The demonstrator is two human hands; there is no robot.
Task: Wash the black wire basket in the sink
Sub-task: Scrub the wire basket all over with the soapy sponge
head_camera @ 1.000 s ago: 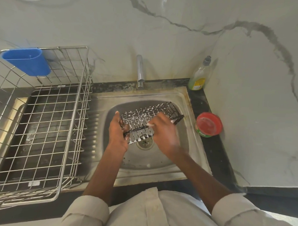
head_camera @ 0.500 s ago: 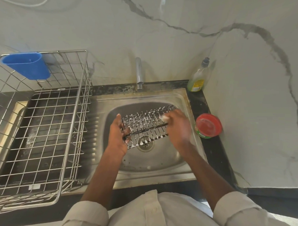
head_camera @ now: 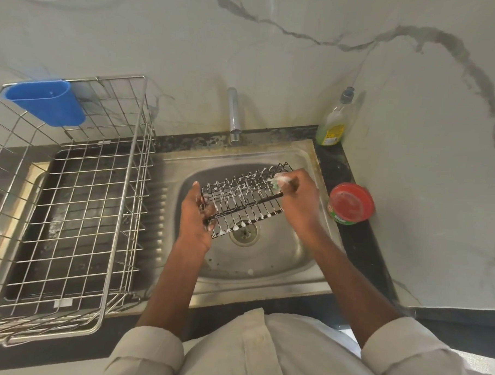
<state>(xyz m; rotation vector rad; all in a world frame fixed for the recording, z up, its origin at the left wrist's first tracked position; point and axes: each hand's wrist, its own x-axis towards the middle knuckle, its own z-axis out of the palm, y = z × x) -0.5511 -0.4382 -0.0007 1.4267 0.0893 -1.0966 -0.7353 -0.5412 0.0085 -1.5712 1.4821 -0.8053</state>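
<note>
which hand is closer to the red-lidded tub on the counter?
Right. The right hand scrubs the far right end of the black wire basket, just left of the red-lidded tub. The left hand grips the basket's opposite end, farther away.

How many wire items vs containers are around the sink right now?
Wire items: 2, black wire basket, steel dish rack
Containers: 3, blue plastic holder, dish soap bottle, red-lidded tub
Total: 5
</note>
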